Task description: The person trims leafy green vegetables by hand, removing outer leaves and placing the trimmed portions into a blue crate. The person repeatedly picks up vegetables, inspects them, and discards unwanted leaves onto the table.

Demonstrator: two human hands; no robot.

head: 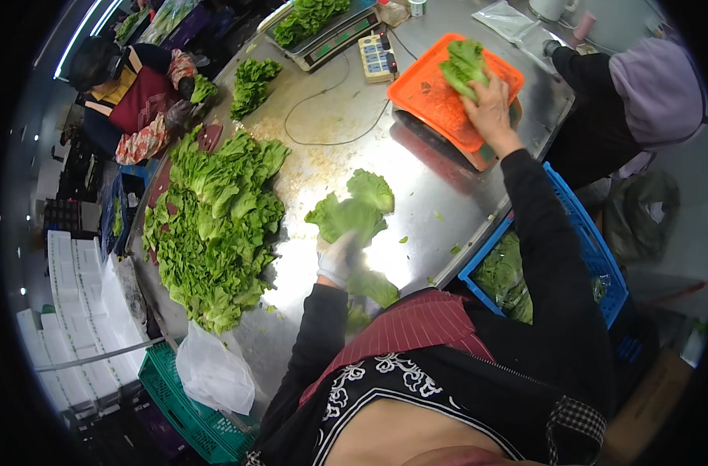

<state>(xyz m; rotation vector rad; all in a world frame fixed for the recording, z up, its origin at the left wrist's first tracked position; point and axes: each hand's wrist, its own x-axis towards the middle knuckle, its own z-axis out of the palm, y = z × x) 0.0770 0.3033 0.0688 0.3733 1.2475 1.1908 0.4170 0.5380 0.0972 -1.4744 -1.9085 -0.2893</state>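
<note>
My bare right hand (495, 110) grips a green lettuce piece (465, 67) above an orange plastic tray (409, 87). That tray sits tilted on a weighing scale (482, 158). Blurred by motion, my gloved left hand (336, 256) holds leafy lettuce (345, 218) over the metal table in front of my body. Another lettuce leaf (372, 187) lies just beyond it, and more leaves (377, 288) are close to my apron. To the left rises a large pile of lettuce (214, 233).
A co-worker (138, 99) handles lettuce across the table; another person (633, 99) stands at right. A second scale (339, 38) bears lettuce. A power strip (377, 58) and its cable lie on the metal table (330, 116). Blue (587, 244) and green crates (185, 419) flank me.
</note>
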